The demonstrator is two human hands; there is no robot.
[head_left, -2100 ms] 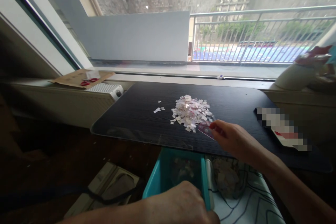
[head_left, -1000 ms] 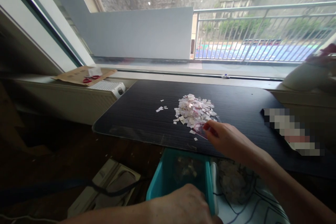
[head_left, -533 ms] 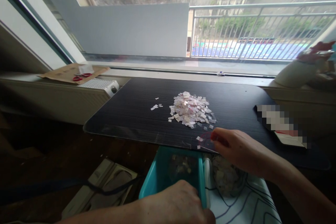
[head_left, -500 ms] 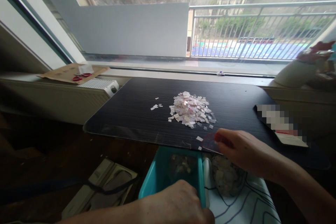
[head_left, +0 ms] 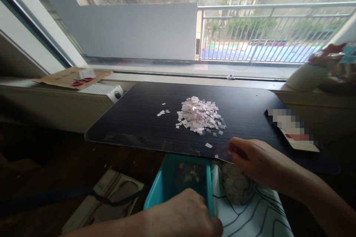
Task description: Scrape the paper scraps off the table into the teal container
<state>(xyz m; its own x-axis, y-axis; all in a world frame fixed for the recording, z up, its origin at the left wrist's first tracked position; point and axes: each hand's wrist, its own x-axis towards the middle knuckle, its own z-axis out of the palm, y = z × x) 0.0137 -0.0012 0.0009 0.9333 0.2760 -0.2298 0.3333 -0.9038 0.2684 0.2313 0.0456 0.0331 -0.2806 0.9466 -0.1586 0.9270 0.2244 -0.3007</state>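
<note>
My right hand (head_left: 250, 157) is closed at the table's near edge, pinching a thin clear plastic piece (head_left: 222, 151) with faint pink print. A small white scrap (head_left: 216, 156) is at that piece's left corner, and another scrap (head_left: 208, 145) lies just behind it. Farther back, a loose heap of small paper and plastic scraps (head_left: 198, 114) sits on the dark table (head_left: 133, 118). My left hand (head_left: 189, 209) is curled over a teal bin (head_left: 157, 185), its fingertips turned out of sight. Inside the bin are some scraps (head_left: 191, 172), partly hidden.
A clear bag of scraps (head_left: 236, 185) rests on a pale patterned cloth (head_left: 256, 211) right of the bin. At the table's right is a partly pixelated booklet (head_left: 300, 142). Red-handled scissors (head_left: 80, 81) lie on brown paper (head_left: 61, 78) at left. A window stands behind.
The view has shifted slightly. My right hand and the clear plastic piece have moved a little rightward along the table edge, with a small scrap shifting too. My left hand stays over the bin.
</note>
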